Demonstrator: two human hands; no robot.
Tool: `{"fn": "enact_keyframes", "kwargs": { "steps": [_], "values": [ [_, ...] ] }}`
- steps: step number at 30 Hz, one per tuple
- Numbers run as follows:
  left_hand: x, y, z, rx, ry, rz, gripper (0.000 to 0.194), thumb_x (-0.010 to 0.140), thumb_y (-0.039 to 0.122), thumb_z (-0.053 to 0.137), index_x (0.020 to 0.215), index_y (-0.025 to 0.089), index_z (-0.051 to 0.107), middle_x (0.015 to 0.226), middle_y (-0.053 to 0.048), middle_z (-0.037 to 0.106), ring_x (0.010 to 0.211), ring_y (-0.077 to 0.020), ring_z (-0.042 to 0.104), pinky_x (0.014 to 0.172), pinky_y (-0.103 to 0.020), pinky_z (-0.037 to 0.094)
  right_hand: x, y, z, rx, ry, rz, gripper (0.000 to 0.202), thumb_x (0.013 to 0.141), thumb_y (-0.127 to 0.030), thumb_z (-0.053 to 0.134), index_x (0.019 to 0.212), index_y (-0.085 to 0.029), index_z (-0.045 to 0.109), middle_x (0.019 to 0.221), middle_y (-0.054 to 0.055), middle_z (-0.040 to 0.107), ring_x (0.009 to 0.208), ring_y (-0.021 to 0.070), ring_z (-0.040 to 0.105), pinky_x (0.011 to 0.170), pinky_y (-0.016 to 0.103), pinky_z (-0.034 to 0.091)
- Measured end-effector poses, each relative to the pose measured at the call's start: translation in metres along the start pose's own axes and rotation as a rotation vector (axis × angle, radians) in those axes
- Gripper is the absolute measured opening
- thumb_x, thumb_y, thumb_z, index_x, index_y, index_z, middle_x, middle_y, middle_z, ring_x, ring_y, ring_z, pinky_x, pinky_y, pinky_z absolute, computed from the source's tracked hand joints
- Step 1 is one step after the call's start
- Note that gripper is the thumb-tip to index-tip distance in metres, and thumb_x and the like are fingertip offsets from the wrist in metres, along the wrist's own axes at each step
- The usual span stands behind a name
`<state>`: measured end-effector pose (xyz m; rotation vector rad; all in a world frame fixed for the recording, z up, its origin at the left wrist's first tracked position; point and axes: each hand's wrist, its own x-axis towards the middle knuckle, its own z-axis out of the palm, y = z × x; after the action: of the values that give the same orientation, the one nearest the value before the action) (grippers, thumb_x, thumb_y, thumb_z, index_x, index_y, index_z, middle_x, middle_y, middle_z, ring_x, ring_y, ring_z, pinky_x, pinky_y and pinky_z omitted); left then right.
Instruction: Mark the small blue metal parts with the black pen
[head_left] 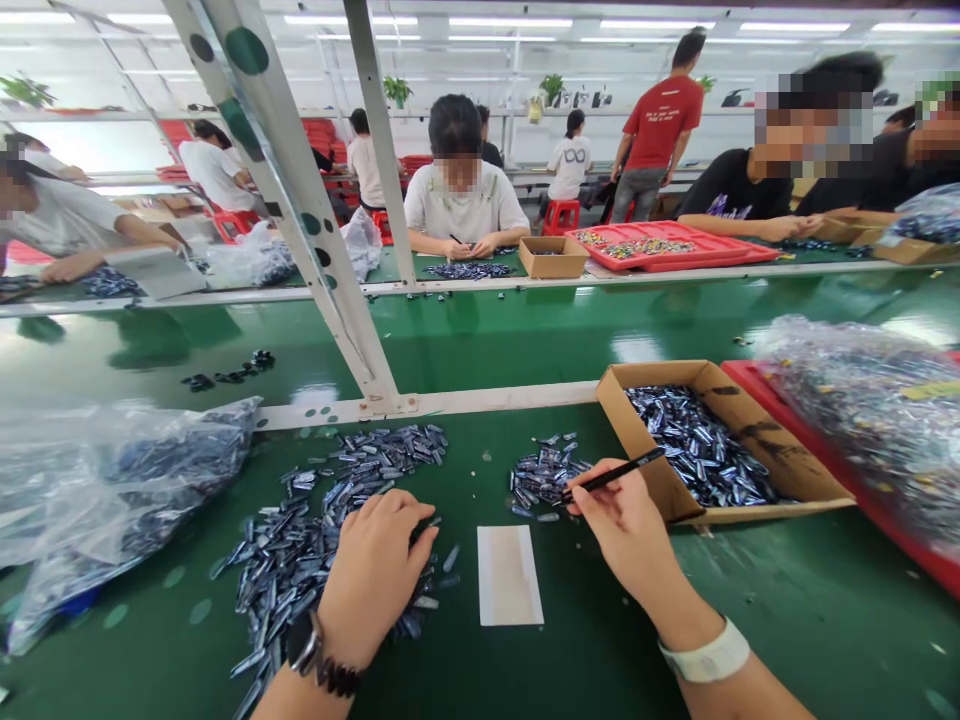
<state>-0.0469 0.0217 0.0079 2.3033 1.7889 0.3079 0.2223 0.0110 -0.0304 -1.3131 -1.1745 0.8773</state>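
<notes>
My left hand [381, 572], with a dark watch and beaded bracelet at the wrist, rests over the right side of a large pile of small dark translucent pieces [277, 560]. Its fingers are bent, and whether they hold a piece is hidden. My right hand [619, 525], with a pale band at its wrist, grips a thin black pen-like tool [619, 470], whose lower end is at a smaller pile [540, 475] of the same pieces. Between my hands a cream card with white edges [510, 577] lies flat on the green table [585, 660].
A cardboard box [787, 460] full of similar pieces stands at the right, beside a red tray [915, 555] under a filled plastic bag [862, 430]. Another bag [135, 490] lies left. A slanted metal post [300, 220] rises ahead. Several people sit across the green belt [480, 345].
</notes>
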Motion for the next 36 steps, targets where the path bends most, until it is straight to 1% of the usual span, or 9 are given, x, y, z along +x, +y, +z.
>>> {"fn": "enact_keyframes", "kwargs": {
  "steps": [6, 8, 13, 18, 22, 26, 30, 33, 36],
  "values": [
    [0.0, 0.004, -0.001, 0.027, -0.061, 0.045, 0.018, 0.089, 0.016, 0.051, 0.084, 0.022, 0.067, 0.093, -0.003, 0.068, 0.093, -0.023, 0.062, 0.085, -0.041, 0.047, -0.006, -0.002, 0.006, -0.062, -0.087, -0.018, 0.036, 0.085, -0.056, 0.064, 0.094, -0.024, 0.05, 0.085, 0.004, 0.064, 0.072, 0.0205, 0.066, 0.069, 0.038, 0.059],
    [0.0, 0.003, 0.001, 0.062, -0.055, 0.073, 0.018, 0.09, 0.015, 0.05, 0.088, 0.021, 0.066, 0.093, -0.004, 0.068, 0.092, -0.0234, 0.062, 0.085, -0.041, 0.048, -0.007, -0.003, 0.006, -0.071, -0.101, -0.02, 0.034, 0.086, -0.055, 0.063, 0.093, -0.024, 0.05, 0.085, 0.005, 0.064, 0.071, 0.0205, 0.065, 0.068, 0.038, 0.059],
    [0.002, -0.004, 0.008, 0.189, -0.03, 0.242, 0.027, 0.093, 0.012, 0.043, 0.104, 0.019, 0.067, 0.097, -0.006, 0.069, 0.091, -0.0232, 0.064, 0.086, -0.039, 0.049, -0.008, -0.004, 0.007, -0.054, -0.117, -0.014, 0.032, 0.086, -0.052, 0.064, 0.093, -0.024, 0.051, 0.086, 0.005, 0.063, 0.073, 0.021, 0.065, 0.068, 0.038, 0.06],
    [0.004, -0.004, 0.008, 0.238, -0.068, 0.303, 0.038, 0.081, -0.004, 0.048, 0.099, 0.02, 0.07, 0.099, -0.005, 0.071, 0.094, -0.0217, 0.064, 0.088, -0.035, 0.049, -0.009, -0.004, 0.007, -0.035, -0.136, 0.001, 0.03, 0.086, -0.049, 0.065, 0.093, -0.023, 0.053, 0.087, 0.005, 0.063, 0.072, 0.0204, 0.065, 0.068, 0.038, 0.06],
    [0.002, 0.004, 0.005, 0.288, -0.087, 0.304, 0.04, 0.072, -0.012, 0.048, 0.083, 0.019, 0.07, 0.101, -0.005, 0.07, 0.094, -0.0236, 0.064, 0.085, -0.037, 0.05, -0.01, -0.005, 0.006, -0.059, -0.16, 0.005, 0.028, 0.086, -0.048, 0.064, 0.093, -0.023, 0.054, 0.088, 0.005, 0.063, 0.075, 0.0213, 0.066, 0.071, 0.039, 0.059],
    [-0.002, 0.01, 0.003, 0.296, -0.067, 0.275, 0.04, 0.073, -0.014, 0.044, 0.078, 0.018, 0.068, 0.099, -0.006, 0.068, 0.095, -0.0258, 0.063, 0.084, -0.042, 0.052, -0.012, -0.006, 0.006, -0.073, -0.177, 0.014, 0.026, 0.087, -0.047, 0.063, 0.092, -0.023, 0.054, 0.087, 0.005, 0.063, 0.076, 0.0218, 0.065, 0.073, 0.039, 0.058],
    [-0.001, 0.006, 0.002, 0.246, -0.026, 0.256, 0.037, 0.073, -0.012, 0.044, 0.074, 0.019, 0.065, 0.101, -0.007, 0.068, 0.097, -0.0262, 0.063, 0.088, -0.045, 0.052, -0.011, -0.007, 0.006, -0.073, -0.183, 0.021, 0.022, 0.087, -0.042, 0.062, 0.093, -0.023, 0.053, 0.089, 0.005, 0.062, 0.078, 0.0222, 0.065, 0.075, 0.041, 0.057],
    [0.002, 0.004, 0.004, 0.176, 0.011, 0.249, 0.034, 0.077, -0.008, 0.047, 0.079, 0.02, 0.065, 0.099, -0.004, 0.069, 0.096, -0.0215, 0.064, 0.09, -0.037, 0.052, -0.011, -0.007, 0.006, -0.053, -0.199, 0.035, 0.018, 0.087, -0.037, 0.062, 0.093, -0.023, 0.053, 0.089, 0.005, 0.062, 0.079, 0.0219, 0.065, 0.077, 0.041, 0.057],
    [0.001, 0.012, 0.009, 0.027, 0.024, 0.232, 0.026, 0.08, 0.0, 0.051, 0.087, 0.02, 0.065, 0.089, -0.001, 0.069, 0.085, -0.0168, 0.065, 0.08, -0.028, 0.054, -0.012, -0.01, 0.005, -0.001, -0.28, 0.075, 0.013, 0.088, -0.031, 0.061, 0.093, -0.023, 0.052, 0.089, 0.003, 0.06, 0.078, 0.0204, 0.065, 0.076, 0.04, 0.057]
  ]
}}
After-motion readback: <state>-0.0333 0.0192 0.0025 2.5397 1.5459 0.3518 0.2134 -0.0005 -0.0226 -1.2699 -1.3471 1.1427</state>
